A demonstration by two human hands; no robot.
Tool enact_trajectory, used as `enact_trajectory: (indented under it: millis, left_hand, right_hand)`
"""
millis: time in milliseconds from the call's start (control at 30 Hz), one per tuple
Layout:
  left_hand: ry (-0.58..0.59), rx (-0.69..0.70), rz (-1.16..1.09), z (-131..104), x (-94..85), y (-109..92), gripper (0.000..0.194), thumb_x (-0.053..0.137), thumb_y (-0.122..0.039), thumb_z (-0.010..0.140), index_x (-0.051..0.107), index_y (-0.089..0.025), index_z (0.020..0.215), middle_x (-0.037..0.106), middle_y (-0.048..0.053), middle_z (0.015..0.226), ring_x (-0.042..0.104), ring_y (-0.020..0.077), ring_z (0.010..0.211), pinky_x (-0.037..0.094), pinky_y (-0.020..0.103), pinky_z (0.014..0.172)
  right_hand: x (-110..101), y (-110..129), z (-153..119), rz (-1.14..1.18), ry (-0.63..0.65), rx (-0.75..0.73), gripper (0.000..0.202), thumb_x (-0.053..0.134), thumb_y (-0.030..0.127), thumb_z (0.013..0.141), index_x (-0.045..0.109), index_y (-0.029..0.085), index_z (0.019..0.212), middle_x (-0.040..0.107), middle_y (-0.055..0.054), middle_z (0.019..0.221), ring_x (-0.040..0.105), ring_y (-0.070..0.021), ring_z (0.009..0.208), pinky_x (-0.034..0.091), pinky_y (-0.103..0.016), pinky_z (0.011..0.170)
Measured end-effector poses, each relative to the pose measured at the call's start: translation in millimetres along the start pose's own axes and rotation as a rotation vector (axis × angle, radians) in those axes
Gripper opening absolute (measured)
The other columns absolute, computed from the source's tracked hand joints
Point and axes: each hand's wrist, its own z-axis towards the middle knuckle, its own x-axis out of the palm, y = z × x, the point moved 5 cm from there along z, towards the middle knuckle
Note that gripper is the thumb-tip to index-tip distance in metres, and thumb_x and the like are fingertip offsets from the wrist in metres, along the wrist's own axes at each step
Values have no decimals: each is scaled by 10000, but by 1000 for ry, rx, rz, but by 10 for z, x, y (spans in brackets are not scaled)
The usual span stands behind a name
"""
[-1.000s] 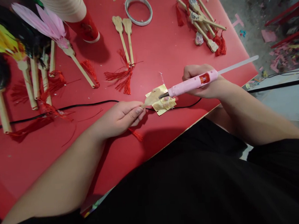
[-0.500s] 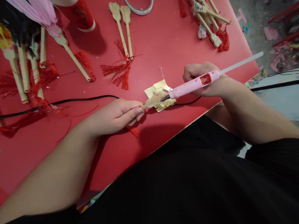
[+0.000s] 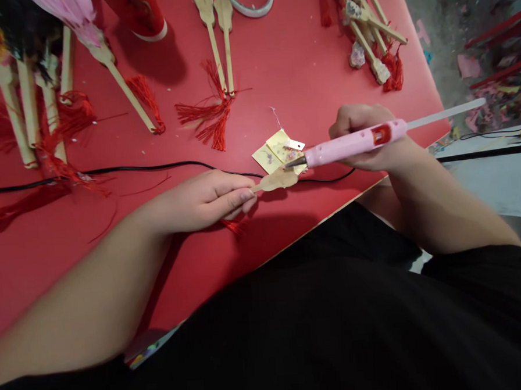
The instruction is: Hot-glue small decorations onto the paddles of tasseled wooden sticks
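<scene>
My left hand [image 3: 217, 200] is closed round the thin handle of a wooden piece [image 3: 279, 179], whose wide, wavy-edged end points right. A red tassel [image 3: 235, 225] hangs below that hand. My right hand [image 3: 364, 134] grips a pink glue gun [image 3: 349, 148] with a clear glue stick [image 3: 448, 112] out of its back. The metal nozzle is over the upper edge of the wooden piece; whether they touch I cannot tell. Yellow paper squares [image 3: 269, 154] lie on the red table [image 3: 279, 60] just behind, with a small pale strip [image 3: 294, 145] on top.
Two wooden pieces [image 3: 226, 45] with red tassels lie behind, near a tape roll [image 3: 255, 10] and a red cup [image 3: 141, 15]. Feathered pieces [image 3: 128, 97] are at left, decorated ones [image 3: 370, 49] at back right. A black cable [image 3: 154, 167] crosses the table.
The glue gun has moved slightly right and up relative to the wooden piece, its nozzle now nearer the upper edge. More of the wooden surface and the paper shows. The view has shifted a little.
</scene>
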Motion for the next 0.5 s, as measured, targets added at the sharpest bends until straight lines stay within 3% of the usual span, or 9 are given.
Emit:
enact_trajectory:
  millis: [133,267,500]
  left_hand:
    - [-10,-30,-10,6,2,22,512,603,-540,1231,642,-214,837,675,9,702,584,139,620,495,243,637]
    - [-6,-43,10,0,9,40,489,590,-522,1233,646,-216,855,693,13,719,596,141,627,487,244,641]
    - [-1,-75,40,-4,42,85,465,568,-525,1240,666,-214,907,691,8,726,587,137,628,462,248,642]
  right_hand:
    - [103,68,-8,-37,147,-11,599,998,618,926,505,295,815,661,20,749,538,-170,632,406,-382,593]
    - [120,46,-1,-101,153,49,614,1060,577,920,529,287,816,642,26,727,556,-168,659,449,-368,610]
    - [135,59,22,-203,146,31,527,961,508,948,498,283,834,592,39,682,478,-151,590,345,-370,545]
